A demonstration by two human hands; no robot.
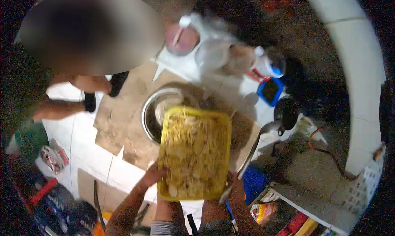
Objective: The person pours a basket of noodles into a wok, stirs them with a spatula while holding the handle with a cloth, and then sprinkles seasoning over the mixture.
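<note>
A yellow rectangular basket (163,133) is held up near the middle of the view, with many pale, thin pieces inside. My left hand (154,174) grips its lower left side, and my right hand (234,181) is at its lower right side. The fingers are partly hidden by the rim. Just behind the basket, a round metal bowl (145,112) rests on flattened brown cardboard; the basket covers part of it. Something pale and blurred lies inside the bowl.
Another person's arms (66,108) reach in from the left. Blurred jars and containers (183,38), a blue-rimmed container (270,91) and a dark pan (286,113) stand beyond the cardboard (117,125). A hose (329,153) curves at the right. A packet (263,211) lies lower right.
</note>
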